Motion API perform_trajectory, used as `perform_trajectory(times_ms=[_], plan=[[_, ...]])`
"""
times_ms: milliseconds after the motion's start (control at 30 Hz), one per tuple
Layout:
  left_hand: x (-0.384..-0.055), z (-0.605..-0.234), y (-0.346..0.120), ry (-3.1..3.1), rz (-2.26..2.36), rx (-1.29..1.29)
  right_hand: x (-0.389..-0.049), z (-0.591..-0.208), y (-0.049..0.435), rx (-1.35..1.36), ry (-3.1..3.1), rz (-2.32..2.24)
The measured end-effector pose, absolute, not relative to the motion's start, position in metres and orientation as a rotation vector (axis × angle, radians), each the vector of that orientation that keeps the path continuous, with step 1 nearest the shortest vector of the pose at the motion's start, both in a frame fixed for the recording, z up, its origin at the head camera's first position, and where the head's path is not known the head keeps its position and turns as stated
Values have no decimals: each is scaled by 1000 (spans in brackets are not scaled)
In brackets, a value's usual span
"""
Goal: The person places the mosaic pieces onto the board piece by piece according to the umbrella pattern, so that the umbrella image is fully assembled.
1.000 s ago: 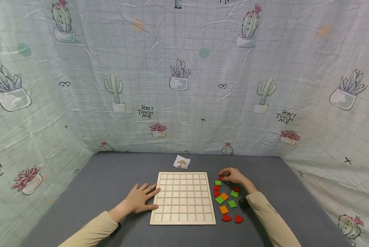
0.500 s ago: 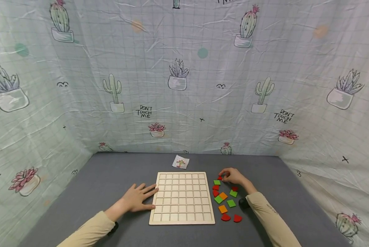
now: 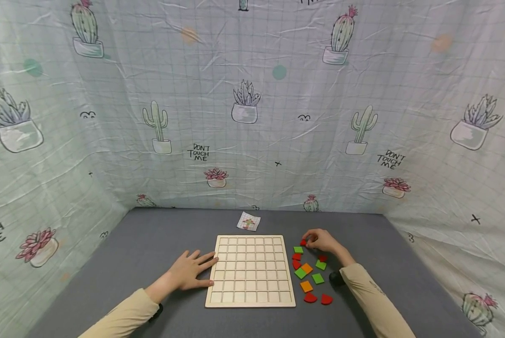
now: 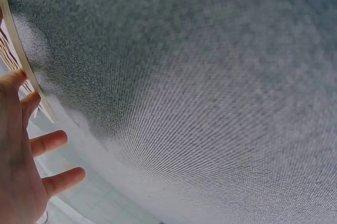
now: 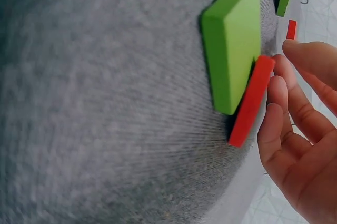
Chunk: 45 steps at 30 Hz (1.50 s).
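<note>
My left hand [image 3: 186, 271] lies with spread, straight fingers at the left edge of a wooden grid board [image 3: 250, 303], its fingertips and thumb touching the rim. In the left wrist view, fingers [image 4: 50, 142] stretch out beside the board's edge [image 4: 31, 76]. Beyond the board's upper right corner, my right hand [image 3: 323, 241] pinches a small red tile [image 3: 304, 242] between thumb and fingers. The right wrist view shows only part of that red tile [image 5: 291, 29] above the thumb. Another red tile [image 5: 251, 103] leans against a green tile [image 5: 237, 45] close to the other fingers.
Several loose flat tiles lie right of the board, among them an orange tile [image 3: 306, 287], a green tile [image 3: 317, 279] and a red rounded tile [image 3: 326, 299]. A paper card [image 3: 249, 221] with a coloured grid pattern lies behind the board. A patterned curtain [image 3: 252, 178] encloses the grey table [image 3: 167, 234].
My right hand has shifted slightly to the right with the red tile at its fingertips. The left hand has slid back a little to the left along the board's edge.
</note>
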<state>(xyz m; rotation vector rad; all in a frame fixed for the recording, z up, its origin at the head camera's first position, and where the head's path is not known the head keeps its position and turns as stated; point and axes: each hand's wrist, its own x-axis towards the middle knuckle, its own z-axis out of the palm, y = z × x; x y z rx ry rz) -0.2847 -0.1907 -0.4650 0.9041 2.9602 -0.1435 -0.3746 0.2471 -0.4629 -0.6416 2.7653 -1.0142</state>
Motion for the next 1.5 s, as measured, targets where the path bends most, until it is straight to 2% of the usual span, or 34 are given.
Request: perform_trajectory(times_ms=[633, 1500], plan=[[-284, -465, -191, 2964, -192, 941, -358, -457, 218, -797, 2713, -1041], [-290, -468, -192, 3011, -239, 1027, -353, -452, 143, -940, 2688, -959]])
